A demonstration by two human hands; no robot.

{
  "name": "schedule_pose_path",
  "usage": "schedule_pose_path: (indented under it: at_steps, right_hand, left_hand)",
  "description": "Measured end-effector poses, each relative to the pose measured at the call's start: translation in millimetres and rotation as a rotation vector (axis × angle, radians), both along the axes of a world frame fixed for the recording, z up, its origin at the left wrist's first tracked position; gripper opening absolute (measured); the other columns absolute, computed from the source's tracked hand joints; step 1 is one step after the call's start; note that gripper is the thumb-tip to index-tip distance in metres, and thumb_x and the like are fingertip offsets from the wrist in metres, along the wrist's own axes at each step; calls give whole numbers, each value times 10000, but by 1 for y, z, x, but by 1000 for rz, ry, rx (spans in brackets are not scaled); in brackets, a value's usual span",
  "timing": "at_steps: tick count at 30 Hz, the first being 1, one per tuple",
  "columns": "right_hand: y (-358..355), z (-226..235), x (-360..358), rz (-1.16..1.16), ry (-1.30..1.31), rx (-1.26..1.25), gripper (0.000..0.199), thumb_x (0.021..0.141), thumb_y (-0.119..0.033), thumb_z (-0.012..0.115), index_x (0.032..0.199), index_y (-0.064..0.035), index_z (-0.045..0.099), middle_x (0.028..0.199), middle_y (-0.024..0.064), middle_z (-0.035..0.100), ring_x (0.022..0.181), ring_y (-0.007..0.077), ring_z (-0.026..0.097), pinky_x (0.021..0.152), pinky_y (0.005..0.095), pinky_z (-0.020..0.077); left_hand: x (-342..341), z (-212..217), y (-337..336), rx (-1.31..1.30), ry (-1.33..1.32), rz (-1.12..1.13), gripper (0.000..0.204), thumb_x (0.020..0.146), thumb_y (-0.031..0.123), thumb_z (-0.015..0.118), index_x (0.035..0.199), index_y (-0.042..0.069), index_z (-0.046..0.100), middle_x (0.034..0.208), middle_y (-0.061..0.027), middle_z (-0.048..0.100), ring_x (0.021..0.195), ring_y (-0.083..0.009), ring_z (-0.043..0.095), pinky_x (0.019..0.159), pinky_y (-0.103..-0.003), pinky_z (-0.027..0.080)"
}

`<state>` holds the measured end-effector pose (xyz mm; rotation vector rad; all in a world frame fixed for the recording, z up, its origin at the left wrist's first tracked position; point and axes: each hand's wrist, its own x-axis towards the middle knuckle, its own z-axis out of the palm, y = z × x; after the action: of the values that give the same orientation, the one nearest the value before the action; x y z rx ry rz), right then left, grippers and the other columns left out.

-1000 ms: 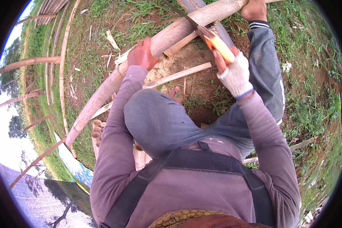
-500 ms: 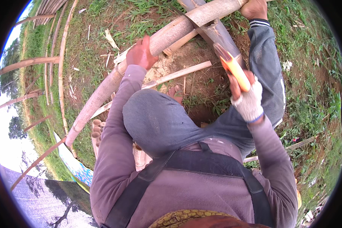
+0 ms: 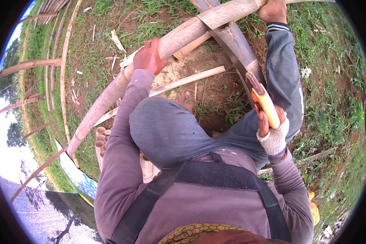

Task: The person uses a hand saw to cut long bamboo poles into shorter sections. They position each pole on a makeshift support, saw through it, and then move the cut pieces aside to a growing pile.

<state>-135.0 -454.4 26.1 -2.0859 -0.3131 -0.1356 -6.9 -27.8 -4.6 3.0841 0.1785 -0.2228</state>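
1. Bamboo pole (image 3: 183, 39), thick and pale, slants from near left to far right in front of the seated person.
2. Left hand (image 3: 149, 59), bare, lies over the pole left of the saw blade. Fingers grasp the pole, curled over toward its far side; thumb spread to the right. Pole sits directly under palm and fingers.
3. Left arm reaches forward, passing just left of the bent left knee (image 3: 166, 122); elbow only slightly flexed.
4. Right hand (image 3: 275, 136), in a white knit glove with bare fingertips, is clenched around the orange handle (image 3: 266, 107) of a handsaw (image 3: 231, 53). Fingers wrap the left side of the grip.
5. Saw runs from the hand toward far left; the far end of its blade meets the pole, right of the left hand. Depth of any cut: cannot tell from here.
6. Right elbow bent, upper arm close to the trunk; gloved fist beside the right leg, well apart from the pole.
7. Bare right foot (image 3: 272, 11) rests against the pole's far right part.
8. Grey pole (image 3: 240, 42) crosses beneath the bamboo. Split strip (image 3: 193, 79) lies nearer, on the ground; short bamboo tubes (image 3: 100, 147) stand by the left sleeve.
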Motion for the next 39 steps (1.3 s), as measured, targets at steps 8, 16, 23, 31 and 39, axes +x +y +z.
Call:
schedule_pose_path:
  at_steps: [8,16,23,31,39]
  right_hand:
    - [114,-16,153,-102,-147,-147,388,1032,-413,739,1074,-28,731,827,197,732,732,368,745,646,449,571]
    - [1,-17,10,32,-118,-54,146,1002,-34,747,1131,10,695,1005,104,727,843,201,738,678,376,583]
    - [132,-8,177,-82,-204,-106,405,1052,-387,733,1088,16,743,830,241,746,773,435,754,672,478,575]
    - [1,2,0,-80,130,13,202,1030,-152,724,1132,13,669,973,160,736,821,294,735,739,416,572]
    - [128,13,186,-29,-223,-193,401,1042,-356,715,962,37,716,771,285,698,739,464,735,670,499,581]
  left_hand:
    - [2,11,-6,20,-9,-28,846,773,334,924,1507,163,540,1285,-169,741,1126,-413,748,963,-522,603]
    - [1,4,-2,20,42,18,863,772,337,918,1520,162,524,1319,-177,724,1158,-398,738,977,-512,606]
    - [6,6,-5,-3,23,-5,901,765,311,922,1553,168,508,1356,-175,715,1191,-400,732,1003,-499,599]
    - [-1,-2,4,-25,7,4,914,760,278,924,1560,167,496,1325,-174,717,1147,-417,739,988,-510,599]
    - [7,-1,-2,-14,4,-28,845,774,290,920,1508,180,516,1329,-177,707,1192,-407,721,984,-512,604]
